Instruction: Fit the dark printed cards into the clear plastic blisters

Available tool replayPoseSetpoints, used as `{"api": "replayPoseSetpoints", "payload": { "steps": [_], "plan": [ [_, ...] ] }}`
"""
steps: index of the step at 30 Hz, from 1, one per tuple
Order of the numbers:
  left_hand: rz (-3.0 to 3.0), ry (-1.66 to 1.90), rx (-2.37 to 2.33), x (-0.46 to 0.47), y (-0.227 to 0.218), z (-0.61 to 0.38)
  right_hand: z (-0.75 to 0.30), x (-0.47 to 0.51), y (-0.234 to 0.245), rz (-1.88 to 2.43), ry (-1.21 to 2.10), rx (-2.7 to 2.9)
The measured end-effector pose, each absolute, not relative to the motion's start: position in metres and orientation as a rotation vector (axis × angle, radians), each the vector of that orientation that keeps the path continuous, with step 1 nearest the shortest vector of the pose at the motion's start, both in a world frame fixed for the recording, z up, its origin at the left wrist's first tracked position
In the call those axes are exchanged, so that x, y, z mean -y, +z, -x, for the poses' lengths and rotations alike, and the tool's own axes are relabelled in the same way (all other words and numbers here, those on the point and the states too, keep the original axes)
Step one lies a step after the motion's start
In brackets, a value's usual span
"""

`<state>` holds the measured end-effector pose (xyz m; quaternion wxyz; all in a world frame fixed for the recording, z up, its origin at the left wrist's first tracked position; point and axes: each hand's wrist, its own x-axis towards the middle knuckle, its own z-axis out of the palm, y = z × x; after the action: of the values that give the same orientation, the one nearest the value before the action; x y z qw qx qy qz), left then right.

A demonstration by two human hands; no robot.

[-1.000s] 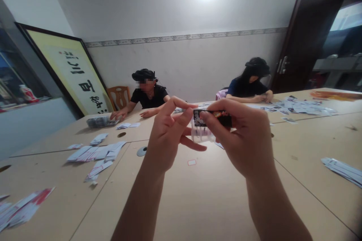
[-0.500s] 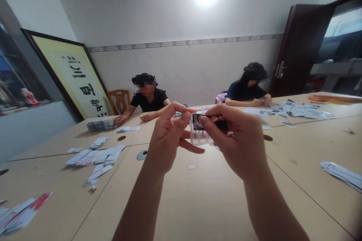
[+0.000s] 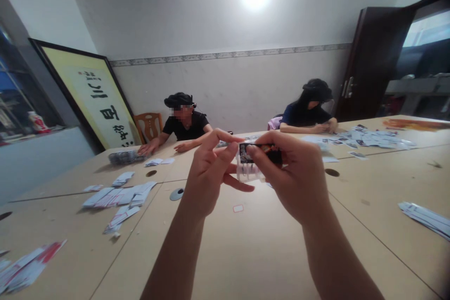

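Both my hands are raised in front of me over a light wooden table (image 3: 246, 253). My right hand (image 3: 298, 183) is closed around a small dark printed card (image 3: 258, 152) with a clear plastic piece (image 3: 248, 171) hanging under it. My left hand (image 3: 209, 176) pinches thumb and forefinger together at the card's left end, its other fingers spread below. A small white sticker with a red border (image 3: 238, 208) lies on the table beneath my hands.
Loose piles of white cards (image 3: 117, 194) lie at the left, more cards (image 3: 423, 213) at the right edge and far right. Two people sit across the table, a person in black (image 3: 183, 124) and a person in dark blue (image 3: 309, 112). A framed calligraphy panel (image 3: 94, 98) leans left.
My hands and the card have sunk slightly in the view and stayed together; the camera tilted up a little. The people opposite barely moved.
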<state>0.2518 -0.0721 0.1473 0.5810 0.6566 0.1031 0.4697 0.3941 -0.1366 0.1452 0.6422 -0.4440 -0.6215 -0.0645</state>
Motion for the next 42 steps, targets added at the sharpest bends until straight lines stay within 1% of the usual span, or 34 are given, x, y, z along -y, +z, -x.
{"api": "replayPoseSetpoints", "payload": {
  "steps": [19, 28, 34, 42],
  "plan": [
    [-1.639, 1.146, -0.408, 0.075, 0.151, -0.254, -0.394, 0.137, 0.147, 1.013, -0.12, 1.427],
    [-1.675, 1.271, -0.417, 0.078, 0.148, -0.258, -0.395, 0.135, 0.147, 1.018, -0.13, 1.446],
    [-1.61, 1.196, -0.303, 0.072, 0.146, -0.254, -0.394, 0.133, 0.145, 0.974, -0.099, 1.442],
    [-1.61, 1.12, -0.289, 0.065, 0.148, -0.252, -0.398, 0.133, 0.146, 0.93, 0.023, 1.487]
  ]
}}
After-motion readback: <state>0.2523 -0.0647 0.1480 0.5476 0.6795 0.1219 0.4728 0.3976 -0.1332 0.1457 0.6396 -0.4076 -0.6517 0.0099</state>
